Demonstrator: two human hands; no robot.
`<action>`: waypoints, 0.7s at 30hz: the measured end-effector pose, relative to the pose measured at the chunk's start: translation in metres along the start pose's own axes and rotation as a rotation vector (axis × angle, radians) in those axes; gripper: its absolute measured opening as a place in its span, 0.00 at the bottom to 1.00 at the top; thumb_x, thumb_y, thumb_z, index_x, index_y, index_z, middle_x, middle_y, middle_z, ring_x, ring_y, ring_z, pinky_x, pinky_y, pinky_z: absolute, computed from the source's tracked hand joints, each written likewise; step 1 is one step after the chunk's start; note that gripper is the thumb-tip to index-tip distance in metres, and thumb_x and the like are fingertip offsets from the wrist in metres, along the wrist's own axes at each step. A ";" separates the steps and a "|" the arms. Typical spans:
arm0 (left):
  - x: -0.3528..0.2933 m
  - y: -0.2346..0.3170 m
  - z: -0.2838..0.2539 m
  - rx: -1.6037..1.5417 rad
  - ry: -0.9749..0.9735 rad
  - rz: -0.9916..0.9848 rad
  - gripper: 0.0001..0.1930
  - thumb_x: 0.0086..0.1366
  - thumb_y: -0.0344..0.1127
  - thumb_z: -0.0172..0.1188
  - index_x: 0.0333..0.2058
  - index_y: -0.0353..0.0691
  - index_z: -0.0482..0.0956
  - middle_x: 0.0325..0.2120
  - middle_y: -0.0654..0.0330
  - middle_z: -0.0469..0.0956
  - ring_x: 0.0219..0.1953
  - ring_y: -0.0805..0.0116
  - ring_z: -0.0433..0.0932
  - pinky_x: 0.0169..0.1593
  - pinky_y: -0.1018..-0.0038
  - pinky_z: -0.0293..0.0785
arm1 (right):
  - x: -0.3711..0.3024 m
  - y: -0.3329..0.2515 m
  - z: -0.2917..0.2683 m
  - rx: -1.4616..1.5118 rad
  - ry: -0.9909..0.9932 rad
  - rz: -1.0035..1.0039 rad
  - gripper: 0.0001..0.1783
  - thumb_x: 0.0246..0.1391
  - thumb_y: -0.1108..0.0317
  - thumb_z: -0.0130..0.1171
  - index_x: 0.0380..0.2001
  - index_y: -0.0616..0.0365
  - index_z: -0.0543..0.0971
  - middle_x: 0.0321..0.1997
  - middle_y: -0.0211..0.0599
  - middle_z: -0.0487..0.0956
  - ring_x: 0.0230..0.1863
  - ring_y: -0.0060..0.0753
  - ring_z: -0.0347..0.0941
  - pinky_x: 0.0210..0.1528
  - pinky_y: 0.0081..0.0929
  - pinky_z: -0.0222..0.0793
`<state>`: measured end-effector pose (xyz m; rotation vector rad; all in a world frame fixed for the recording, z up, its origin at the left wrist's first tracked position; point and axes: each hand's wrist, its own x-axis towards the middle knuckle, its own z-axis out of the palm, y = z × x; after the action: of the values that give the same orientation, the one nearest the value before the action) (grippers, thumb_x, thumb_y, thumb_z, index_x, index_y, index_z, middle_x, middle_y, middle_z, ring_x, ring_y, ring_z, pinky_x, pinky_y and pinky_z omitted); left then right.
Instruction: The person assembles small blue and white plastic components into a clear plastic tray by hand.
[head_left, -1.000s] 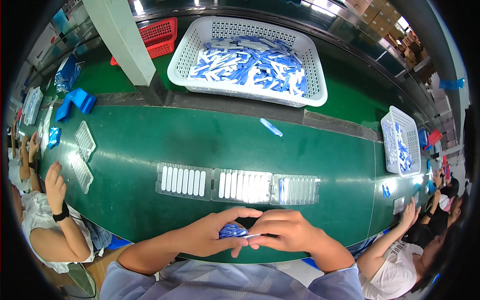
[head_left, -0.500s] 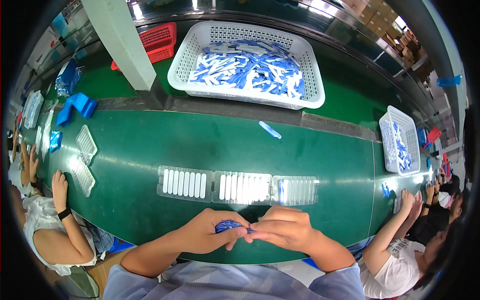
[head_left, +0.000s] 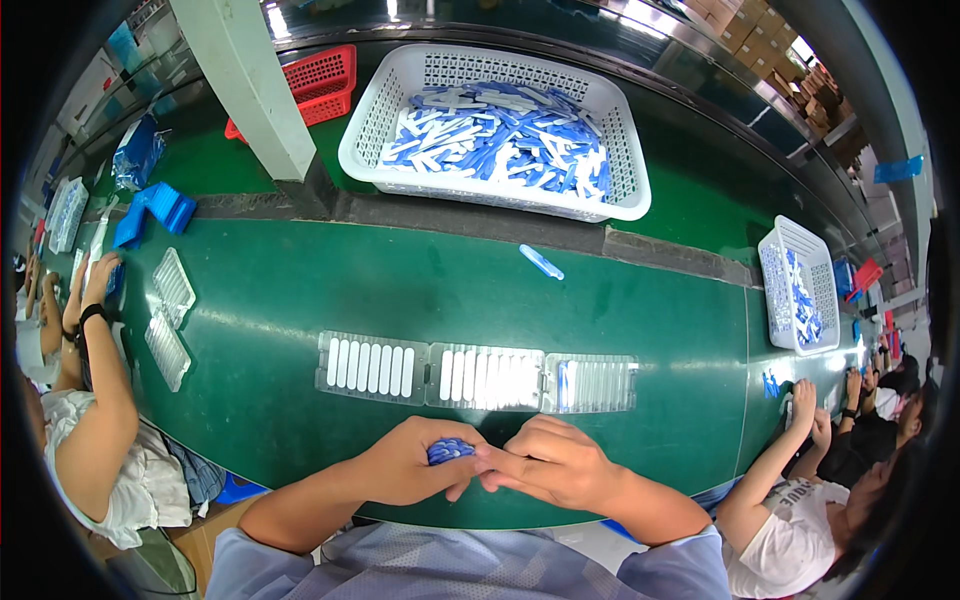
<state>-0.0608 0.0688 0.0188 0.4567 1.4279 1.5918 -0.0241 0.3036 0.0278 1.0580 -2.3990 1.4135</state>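
My left hand [head_left: 408, 462] is closed round a bundle of slim blue plastic sticks [head_left: 450, 451], their ends showing above the thumb. My right hand [head_left: 560, 462] meets it with fingers pressed together at the left fingertips; whatever it pinches is hidden. Just beyond the hands, three clear ribbed trays stand in a row. White strips fill the slots of the left tray [head_left: 322, 362] and the middle tray [head_left: 433, 376]. In the right tray [head_left: 610, 385] a blue-and-white stick lies at the left end. Farther off, a single blue-and-white stick [head_left: 541, 262] lies on the green table [head_left: 400, 280].
A large white basket [head_left: 497, 200] heaped with blue-and-white sticks stands at the back, near a pillar [head_left: 250, 90] and red basket [head_left: 325, 85]. A smaller white basket [head_left: 775, 270] is at right. Open clear trays [head_left: 170, 320] lie left. Co-workers sit on both sides.
My right hand's fingers have shifted slightly left against my left hand, and the blue end between them has gone from sight. The left co-worker's arms have reached farther forward over the table.
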 end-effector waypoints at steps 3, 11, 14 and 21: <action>0.000 0.005 -0.001 0.009 0.056 -0.015 0.05 0.70 0.26 0.60 0.41 0.32 0.81 0.35 0.55 0.86 0.23 0.78 0.76 0.30 0.78 0.74 | -0.001 0.003 0.000 0.023 0.007 0.050 0.21 0.50 0.75 0.72 0.50 0.62 0.84 0.31 0.31 0.78 0.27 0.31 0.73 0.31 0.28 0.69; 0.000 -0.005 -0.003 -0.146 0.095 0.102 0.05 0.68 0.29 0.65 0.40 0.35 0.83 0.33 0.61 0.86 0.26 0.80 0.77 0.32 0.80 0.73 | -0.010 0.009 0.002 -0.076 0.007 -0.088 0.28 0.49 0.79 0.67 0.57 0.62 0.79 0.37 0.37 0.78 0.31 0.36 0.74 0.34 0.31 0.69; 0.001 -0.008 -0.003 -0.011 0.280 0.118 0.05 0.68 0.28 0.66 0.40 0.35 0.84 0.34 0.60 0.86 0.27 0.79 0.78 0.33 0.80 0.74 | -0.007 0.002 0.003 -0.172 -0.174 0.147 0.35 0.54 0.71 0.65 0.67 0.59 0.70 0.47 0.40 0.73 0.39 0.41 0.70 0.45 0.37 0.69; 0.005 -0.011 0.007 -0.041 0.328 0.319 0.06 0.64 0.26 0.68 0.40 0.35 0.85 0.35 0.57 0.86 0.32 0.75 0.82 0.36 0.78 0.77 | -0.007 -0.004 0.004 0.133 0.100 0.204 0.28 0.53 0.73 0.68 0.59 0.62 0.77 0.39 0.40 0.79 0.35 0.40 0.75 0.40 0.33 0.72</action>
<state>-0.0538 0.0757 0.0094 0.4289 1.6221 2.0212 -0.0152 0.3030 0.0253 0.7648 -2.4265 1.6703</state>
